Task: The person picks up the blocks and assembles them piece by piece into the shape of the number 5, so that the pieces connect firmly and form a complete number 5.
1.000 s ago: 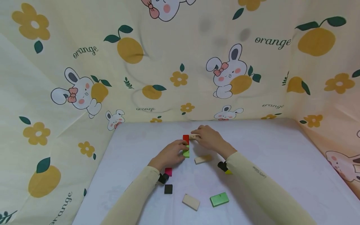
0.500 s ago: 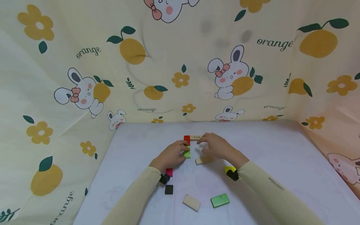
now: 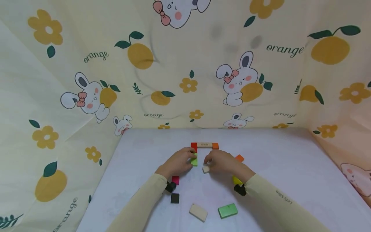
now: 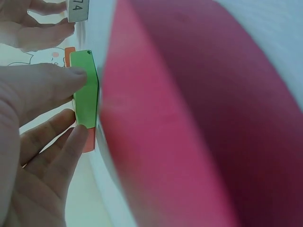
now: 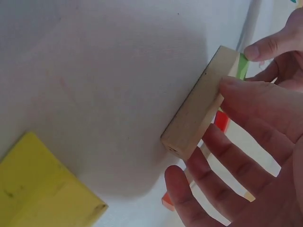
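Note:
My left hand (image 3: pixel 177 161) holds a light green block (image 4: pixel 85 101) by its ends, thumb at one end and fingers at the other. That block lies in line with a red block (image 3: pixel 194 146) just beyond it. My right hand (image 3: pixel 223 162) pinches a plain wooden block (image 5: pixel 201 101) between thumb and fingers, a little right of the green one. In the head view most of this wooden block (image 3: pixel 205 169) is hidden by the fingers. At the back, a printed wooden block (image 3: pixel 204 145) runs from the red block to an orange block (image 3: pixel 215 146).
Nearer me lie a pink block (image 3: pixel 175 180), a black block (image 3: pixel 175 198), a wooden block (image 3: pixel 198 212) and a green block (image 3: pixel 227 211). A yellow block (image 3: pixel 237 180) and another orange block (image 3: pixel 239 158) are partly covered by my right arm.
My right hand has left the printed wooden block at the back, come nearer and taken hold of the loose wooden block. My left hand stays at the green block.

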A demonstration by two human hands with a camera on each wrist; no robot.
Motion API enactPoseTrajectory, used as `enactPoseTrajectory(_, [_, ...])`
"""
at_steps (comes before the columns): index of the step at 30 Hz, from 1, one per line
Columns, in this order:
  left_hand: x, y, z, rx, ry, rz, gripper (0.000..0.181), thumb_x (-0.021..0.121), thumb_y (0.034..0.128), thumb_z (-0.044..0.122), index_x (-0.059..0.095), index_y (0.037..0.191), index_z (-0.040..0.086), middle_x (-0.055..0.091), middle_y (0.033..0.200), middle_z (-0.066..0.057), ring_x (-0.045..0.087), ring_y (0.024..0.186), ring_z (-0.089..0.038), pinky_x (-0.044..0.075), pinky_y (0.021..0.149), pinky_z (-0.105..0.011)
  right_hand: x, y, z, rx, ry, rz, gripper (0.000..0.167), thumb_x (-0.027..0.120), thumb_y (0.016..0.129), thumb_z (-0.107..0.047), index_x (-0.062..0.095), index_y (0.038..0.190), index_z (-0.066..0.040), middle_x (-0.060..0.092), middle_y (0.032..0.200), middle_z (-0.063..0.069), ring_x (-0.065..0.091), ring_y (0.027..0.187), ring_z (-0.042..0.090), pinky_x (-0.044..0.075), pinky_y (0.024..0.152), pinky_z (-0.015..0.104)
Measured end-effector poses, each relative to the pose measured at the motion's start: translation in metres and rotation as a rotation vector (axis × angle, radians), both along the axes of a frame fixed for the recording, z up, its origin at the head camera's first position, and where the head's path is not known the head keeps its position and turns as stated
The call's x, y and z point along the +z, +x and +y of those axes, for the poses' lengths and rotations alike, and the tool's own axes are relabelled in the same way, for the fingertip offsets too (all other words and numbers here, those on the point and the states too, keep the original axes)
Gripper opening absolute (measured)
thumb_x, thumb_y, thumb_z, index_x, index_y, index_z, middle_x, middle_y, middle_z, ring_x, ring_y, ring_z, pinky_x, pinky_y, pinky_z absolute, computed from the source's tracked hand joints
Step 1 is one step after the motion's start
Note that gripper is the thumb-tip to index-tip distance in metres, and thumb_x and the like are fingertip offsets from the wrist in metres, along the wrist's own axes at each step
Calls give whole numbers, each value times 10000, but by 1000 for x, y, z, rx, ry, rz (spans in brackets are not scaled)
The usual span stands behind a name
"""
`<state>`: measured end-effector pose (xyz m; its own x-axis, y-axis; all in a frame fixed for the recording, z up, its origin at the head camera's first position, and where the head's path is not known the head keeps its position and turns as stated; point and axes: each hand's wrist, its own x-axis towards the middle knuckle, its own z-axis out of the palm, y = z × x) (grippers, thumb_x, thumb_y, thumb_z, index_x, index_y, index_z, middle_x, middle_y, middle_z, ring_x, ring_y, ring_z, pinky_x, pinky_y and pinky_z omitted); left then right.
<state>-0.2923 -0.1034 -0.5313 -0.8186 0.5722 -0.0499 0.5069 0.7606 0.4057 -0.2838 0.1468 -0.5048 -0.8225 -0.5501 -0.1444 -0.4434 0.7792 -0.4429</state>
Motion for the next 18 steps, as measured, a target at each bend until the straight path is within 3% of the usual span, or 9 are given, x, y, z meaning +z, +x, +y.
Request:
enactPoseTrajectory(11, [1, 3, 1, -1, -19, 1, 385, 786, 1009, 183, 758, 1393, 181, 553, 1561, 23, 467, 1480, -193, 398, 1213, -380, -5, 4, 1, -5, -1, -7, 186, 864, 913, -82, 833, 1037, -217, 682, 941, -101, 584, 874, 160, 547, 859, 412])
enactPoseTrajectory(18, [1, 3, 0, -5, -21, 11, 378, 781, 1011, 180, 760, 1388, 167, 561, 1551, 11, 474, 1473, -196, 400, 1212, -378, 1, 1, 0, -1, -17, 11, 177, 884, 905, -93, 828, 1044, -188, 684, 913, -91, 590, 855, 171, 551, 827, 413])
